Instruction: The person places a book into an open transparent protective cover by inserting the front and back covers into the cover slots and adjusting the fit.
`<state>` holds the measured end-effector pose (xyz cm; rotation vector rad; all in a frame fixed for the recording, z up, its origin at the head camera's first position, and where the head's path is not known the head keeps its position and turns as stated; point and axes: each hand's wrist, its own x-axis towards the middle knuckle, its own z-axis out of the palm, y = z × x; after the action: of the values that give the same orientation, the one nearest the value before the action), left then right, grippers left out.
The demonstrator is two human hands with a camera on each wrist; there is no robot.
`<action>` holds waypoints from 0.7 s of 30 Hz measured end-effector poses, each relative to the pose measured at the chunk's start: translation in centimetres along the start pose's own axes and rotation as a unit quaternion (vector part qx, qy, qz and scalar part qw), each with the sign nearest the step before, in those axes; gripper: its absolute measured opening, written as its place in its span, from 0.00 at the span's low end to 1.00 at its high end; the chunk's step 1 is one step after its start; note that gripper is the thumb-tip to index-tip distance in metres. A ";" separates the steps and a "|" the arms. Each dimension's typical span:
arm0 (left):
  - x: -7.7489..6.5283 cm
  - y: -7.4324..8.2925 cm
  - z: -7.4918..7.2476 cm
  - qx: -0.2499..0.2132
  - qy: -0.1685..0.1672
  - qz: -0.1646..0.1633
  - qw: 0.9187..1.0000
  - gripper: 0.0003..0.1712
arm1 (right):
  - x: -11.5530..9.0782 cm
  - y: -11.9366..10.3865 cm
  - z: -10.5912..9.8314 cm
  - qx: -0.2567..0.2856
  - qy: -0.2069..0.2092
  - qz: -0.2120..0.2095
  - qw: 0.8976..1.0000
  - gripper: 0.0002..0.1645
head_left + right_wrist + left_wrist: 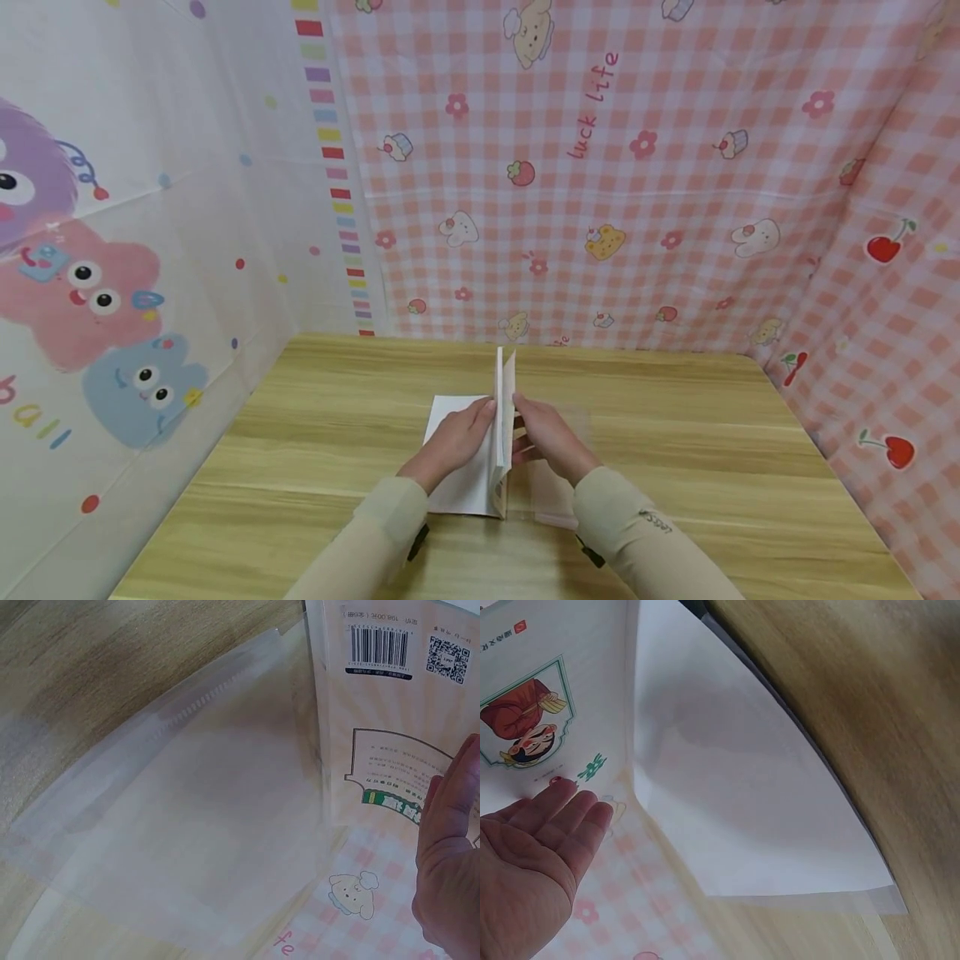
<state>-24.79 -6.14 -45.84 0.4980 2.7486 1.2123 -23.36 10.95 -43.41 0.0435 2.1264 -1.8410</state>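
Note:
A book [498, 425] stands upright on its spine between my two hands, its front cover [459, 490] laid out to the left on the table. My left hand [453, 440] touches the title page [592, 697] with straight fingers; a cartoon figure in red is printed there. Against the back cover [390, 697], which bears a barcode and QR code, rests my right hand [551, 435], fingers extended. A clear plastic flap [187, 817] spreads on the table to the right. Clear plastic [885, 900] also edges the white front leaf in the left wrist view.
The wood-grain table [337, 417] extends around the book on all sides. A pink checked cloth [570, 192] hangs behind it, and a white cartoon-print cloth [187, 233] hangs on the left.

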 end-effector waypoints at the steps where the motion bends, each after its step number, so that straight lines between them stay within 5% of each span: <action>1: 0.0 0.0 0.0 0.000 0.001 -0.001 1.000 0.35 | 0.0 0.0 -0.1 0.000 0.001 0.000 1.000 0.32; 15: 0.2 -1.2 -1.2 -0.015 0.016 -0.029 0.999 0.42 | -0.3 0.9 -1.1 -0.017 0.027 -0.010 0.999 0.24; 21: 0.2 -1.4 -2.3 -0.006 0.030 -0.007 1.000 0.28 | 0.0 1.5 -1.4 -0.026 0.048 -0.002 0.998 0.20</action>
<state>-25.80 -8.56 -45.27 0.4480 2.7879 1.2604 -23.33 12.57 -44.74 0.1194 2.2392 -1.8198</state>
